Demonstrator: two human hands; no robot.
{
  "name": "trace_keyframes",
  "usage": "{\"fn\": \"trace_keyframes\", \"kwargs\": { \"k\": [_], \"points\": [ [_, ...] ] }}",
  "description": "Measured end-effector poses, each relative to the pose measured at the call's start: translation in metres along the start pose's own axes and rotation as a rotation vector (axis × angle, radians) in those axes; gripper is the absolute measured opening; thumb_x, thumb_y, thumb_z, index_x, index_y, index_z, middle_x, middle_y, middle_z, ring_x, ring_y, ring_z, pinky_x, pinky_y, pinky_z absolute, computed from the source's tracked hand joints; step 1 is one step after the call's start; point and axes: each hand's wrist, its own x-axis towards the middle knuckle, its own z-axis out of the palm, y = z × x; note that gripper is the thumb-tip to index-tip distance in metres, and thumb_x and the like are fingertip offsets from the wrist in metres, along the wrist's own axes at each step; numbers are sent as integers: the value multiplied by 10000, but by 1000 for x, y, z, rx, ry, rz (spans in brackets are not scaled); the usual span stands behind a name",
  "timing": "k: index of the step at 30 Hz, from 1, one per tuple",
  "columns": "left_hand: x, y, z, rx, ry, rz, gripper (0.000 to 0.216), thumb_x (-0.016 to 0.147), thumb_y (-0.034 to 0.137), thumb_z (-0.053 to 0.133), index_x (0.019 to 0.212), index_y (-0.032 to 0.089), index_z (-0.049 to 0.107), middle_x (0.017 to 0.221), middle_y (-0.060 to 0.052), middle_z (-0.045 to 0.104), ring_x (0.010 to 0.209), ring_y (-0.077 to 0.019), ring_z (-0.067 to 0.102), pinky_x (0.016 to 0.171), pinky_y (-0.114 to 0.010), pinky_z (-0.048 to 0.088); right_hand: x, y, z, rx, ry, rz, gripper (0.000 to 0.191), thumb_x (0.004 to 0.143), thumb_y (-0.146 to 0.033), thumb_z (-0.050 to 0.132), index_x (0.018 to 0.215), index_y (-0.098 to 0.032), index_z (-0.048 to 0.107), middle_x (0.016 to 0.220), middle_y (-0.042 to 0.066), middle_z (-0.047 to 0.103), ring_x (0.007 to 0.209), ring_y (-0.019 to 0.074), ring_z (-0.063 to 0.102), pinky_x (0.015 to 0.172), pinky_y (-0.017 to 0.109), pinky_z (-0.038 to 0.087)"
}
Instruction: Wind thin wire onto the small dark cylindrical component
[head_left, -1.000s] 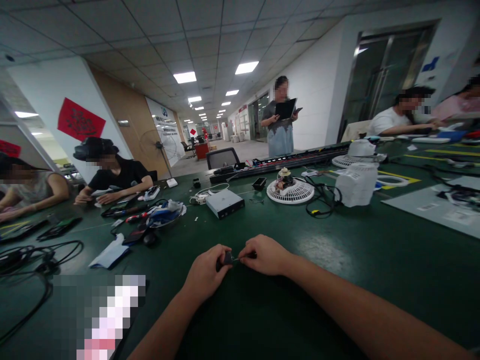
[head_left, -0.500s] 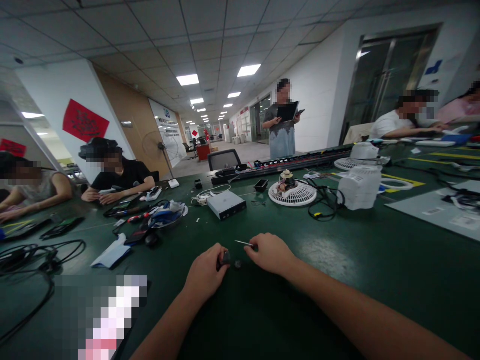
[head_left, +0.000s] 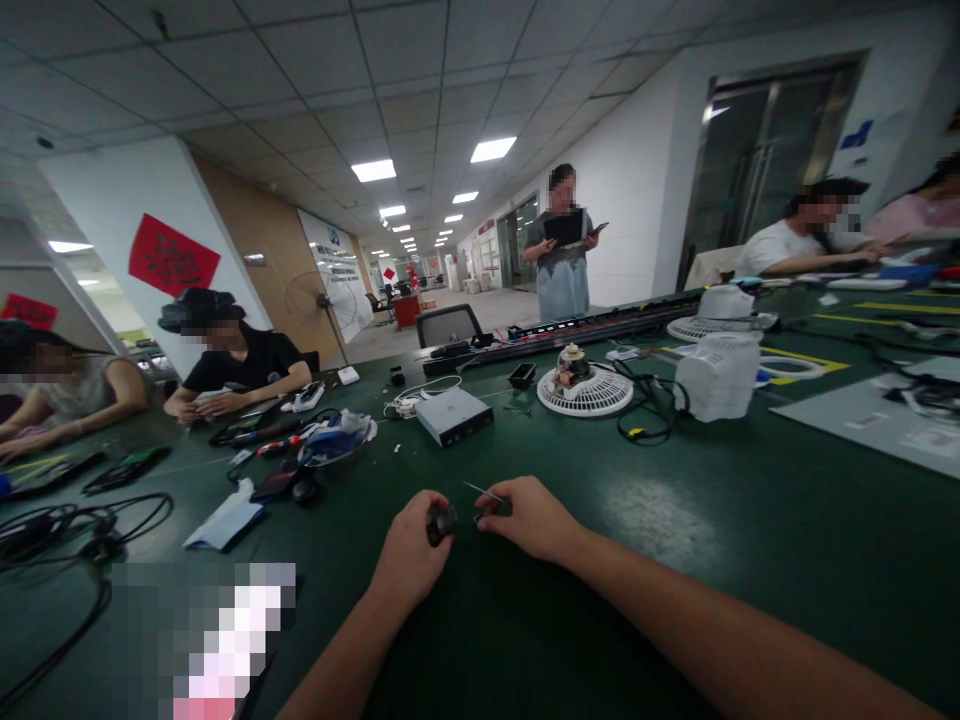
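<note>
A small dark rounded part (head_left: 444, 522) is held between the thumb and fingers of my left hand (head_left: 411, 548), above the green table. My right hand (head_left: 534, 518) grips a thin pointed metal rod (head_left: 484, 492), whose tip sticks out toward the left; its other end is hidden in the palm. At the right thumb and fingertip sits a tiny dark piece (head_left: 477, 519), too small to name. The two hands face each other with a narrow gap between them.
Beyond my hands lie a grey drive box (head_left: 454, 416), a white fan grille (head_left: 585, 390) with a motor, a small black tray (head_left: 522, 375) and a white housing (head_left: 718, 375). Cables and a blue cloth (head_left: 225, 515) are to the left. Several people are around the table.
My right hand has lowered its fingertips onto the tiny piece that lay on the table between the hands. My left hand has turned the dark part slightly.
</note>
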Motion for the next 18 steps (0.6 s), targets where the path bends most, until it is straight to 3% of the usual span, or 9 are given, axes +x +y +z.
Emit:
{"fn": "trace_keyframes", "kwargs": {
  "k": [4, 9, 14, 18],
  "points": [
    [-2, 6, -2, -93, -40, 85, 291, 706, 99, 647, 970, 219, 640, 972, -25, 666, 864, -190, 638, 766, -316, 506, 0, -2, -2, 31, 49, -40, 159, 769, -299, 707, 902, -227, 754, 814, 1, 722, 708, 149, 616, 671, 262, 436],
    [-5, 16, -5, -166, -83, 151, 265, 712, 111, 676, 950, 226, 664, 994, -20, 661, 898, -185, 630, 787, -309, 510, -3, -7, -2, 55, 86, -173, 114, 777, -215, 690, 863, -228, 764, 811, -6, 700, 736, 134, 598, 685, 246, 415],
    [-7, 19, -5, -170, -91, 154, 255, 706, 119, 700, 940, 214, 664, 984, -31, 669, 891, -189, 629, 778, -314, 518, -4, -8, -4, 70, 80, -107, 86, 738, -222, 713, 816, -214, 749, 745, -22, 670, 664, 120, 549, 604, 237, 375],
    [-9, 19, -5, -216, -96, 185, 224, 710, 107, 693, 900, 209, 633, 949, -22, 680, 868, -181, 640, 792, -321, 521, -1, -4, 1, 282, -19, -1, 154, 675, -241, 756, 802, -168, 708, 724, -27, 656, 617, 103, 521, 561, 221, 369]
  ]
}}
